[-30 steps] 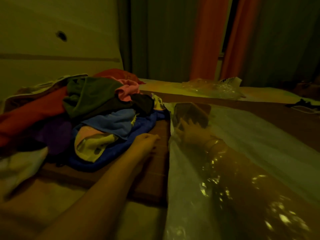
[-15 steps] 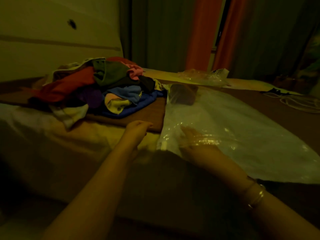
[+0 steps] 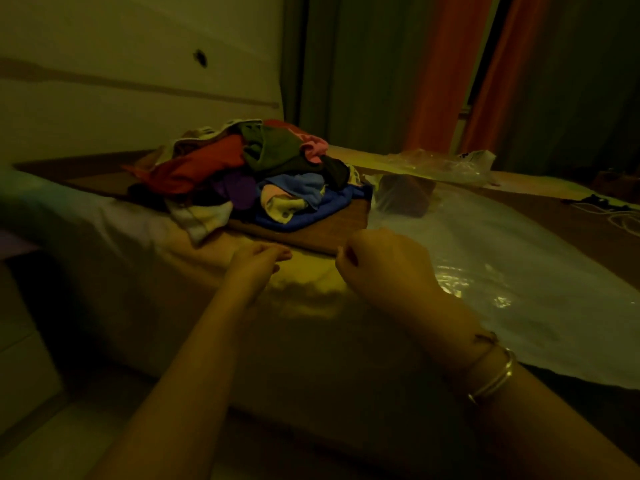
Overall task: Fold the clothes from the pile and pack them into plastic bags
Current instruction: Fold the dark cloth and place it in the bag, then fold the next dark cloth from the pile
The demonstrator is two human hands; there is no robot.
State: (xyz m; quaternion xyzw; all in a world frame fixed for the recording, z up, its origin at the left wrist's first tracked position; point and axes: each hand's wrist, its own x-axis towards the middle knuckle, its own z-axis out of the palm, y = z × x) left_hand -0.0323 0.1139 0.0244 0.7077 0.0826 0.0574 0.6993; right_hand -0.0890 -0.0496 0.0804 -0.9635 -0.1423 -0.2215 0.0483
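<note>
A pile of mixed clothes, red, green, blue and pink, lies on the bed at centre left. To its right a large clear plastic bag lies flat, with a folded brown garment inside its far end. My left hand hovers at the bed's near edge in front of the pile, fingers loosely curled and holding nothing. My right hand, with bangles on the wrist, is outside the bag at its near left corner. Its fingers are curled and seem to pinch the bag's edge.
The bed has a yellow sheet and a brown blanket under the pile. More crumpled clear bags lie at the far side. A white cord lies at far right. Curtains hang behind, and a pale wall stands on the left.
My right arm has come out of the bag, leaving the folded brown garment inside. Both hands have drawn back to the bed's near edge, and my view has pulled away from the bed.
</note>
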